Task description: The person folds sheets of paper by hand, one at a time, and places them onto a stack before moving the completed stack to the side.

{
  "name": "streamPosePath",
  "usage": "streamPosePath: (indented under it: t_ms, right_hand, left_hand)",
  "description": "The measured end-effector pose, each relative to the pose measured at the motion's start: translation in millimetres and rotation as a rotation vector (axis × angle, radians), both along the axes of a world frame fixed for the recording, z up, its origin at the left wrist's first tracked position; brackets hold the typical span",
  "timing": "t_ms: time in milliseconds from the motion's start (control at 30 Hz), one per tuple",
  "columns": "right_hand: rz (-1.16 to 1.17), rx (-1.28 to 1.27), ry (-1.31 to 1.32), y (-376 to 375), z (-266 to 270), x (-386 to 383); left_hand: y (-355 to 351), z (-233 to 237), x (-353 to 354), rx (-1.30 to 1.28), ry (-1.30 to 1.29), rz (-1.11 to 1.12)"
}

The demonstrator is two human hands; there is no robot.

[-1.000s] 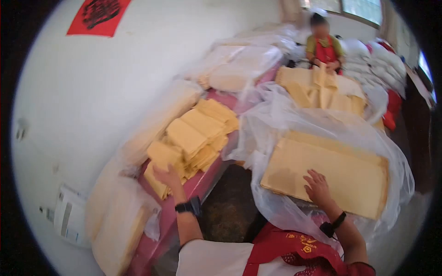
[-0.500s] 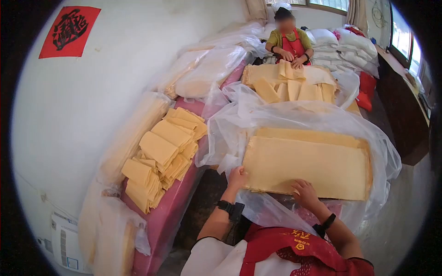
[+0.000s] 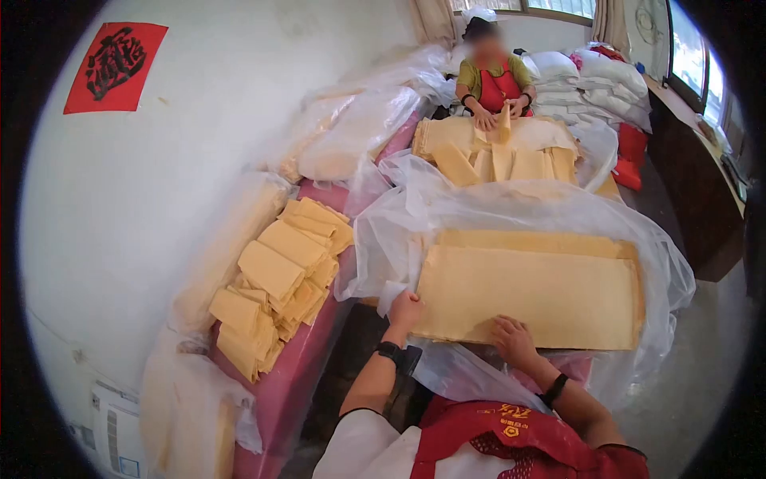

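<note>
A stack of large yellowish sheets lies on clear plastic film in front of me. At its near left corner is my left hand, its fingers closed on the sheet's edge. My right hand rests on the near edge of the top sheet, left of its right end, with the fingers apart and nothing held. Folded sheets of the same colour are heaped on a pink surface to the left.
Across the table a co-worker in a red apron handles a folded sheet over another stack. Plastic-wrapped stacks line the wall. White sacks are piled behind, and a dark cabinet stands at the right.
My hands have shifted slightly left, along the stack's near edge. The co-worker's hands have moved apart, and the folded piece there now stands upright. The view has shifted slightly.
</note>
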State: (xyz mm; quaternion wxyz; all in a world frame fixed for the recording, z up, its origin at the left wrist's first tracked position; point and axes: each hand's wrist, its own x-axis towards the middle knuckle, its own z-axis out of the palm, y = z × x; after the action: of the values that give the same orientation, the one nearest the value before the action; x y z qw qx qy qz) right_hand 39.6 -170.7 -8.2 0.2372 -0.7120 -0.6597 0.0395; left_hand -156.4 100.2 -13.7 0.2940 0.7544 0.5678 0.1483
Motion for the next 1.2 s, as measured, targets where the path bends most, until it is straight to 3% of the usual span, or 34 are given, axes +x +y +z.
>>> streamPosePath:
  t_ms: [100,233,333,400,467,567,733,800,933,1000,1067,1133,1200]
  right_hand:
    - [-0.017,0.038,-0.029,1.3,4.4,-3.5]
    - [-0.021,0.008,-0.016,4.6,-0.4,-0.1]
    - [0.005,-0.019,0.073,5.5,5.0,13.2]
    - [0.031,-0.018,0.132,4.9,12.9,24.5]
    - [-0.117,0.043,0.435,4.6,20.3,35.5]
    - [-0.219,0.035,0.403,1.5,37.0,43.6]
    - [-0.26,0.123,0.565,-4.2,12.2,65.0]
    - [-0.265,0.156,0.637,-7.6,-3.9,83.9]
    - [-0.44,0.193,0.596,-6.6,-3.2,124.9]
    - [-0.562,0.243,0.571,-3.3,9.7,134.1]
    - [-0.507,0.26,0.436,4.8,21.9,111.3]
    - [-0.257,0.061,0.386,8.1,68.8,49.7]
    - [-0.155,0.234,0.178,16.6,76.1,7.6]
  left_hand:
    - [25.5,-35.6,-2.9,-0.113,-0.085,-0.002]
    - [33.4,-36.8,-1.6,-0.21,-0.168,0.001]
    - [18.3,-6.0,1.3,-0.038,-0.114,-0.084]
    - [-0.2,18.2,6.3,0.277,-0.023,-0.14]
    - [-0.4,11.5,4.5,0.303,-0.039,-0.179]
    - [-11.2,19.9,4.4,0.295,-0.053,-0.238]
    - [-24.3,12.7,-7.6,0.248,-0.153,-0.213]
    - [-21.2,10.6,-16.3,0.175,0.146,-0.387]
    - [-16.9,7.8,-19.6,0.139,0.149,-0.539]
    - [-25.2,30.1,-3.3,-0.618,-0.598,-0.408]
    - [-37.9,60.0,18.8,-0.699,-0.732,-0.422]
    - [-55.6,94.8,42.7,-0.772,-0.867,-0.442]
    - [-77.8,125.2,67.9,-0.838,-1.006,-0.534]
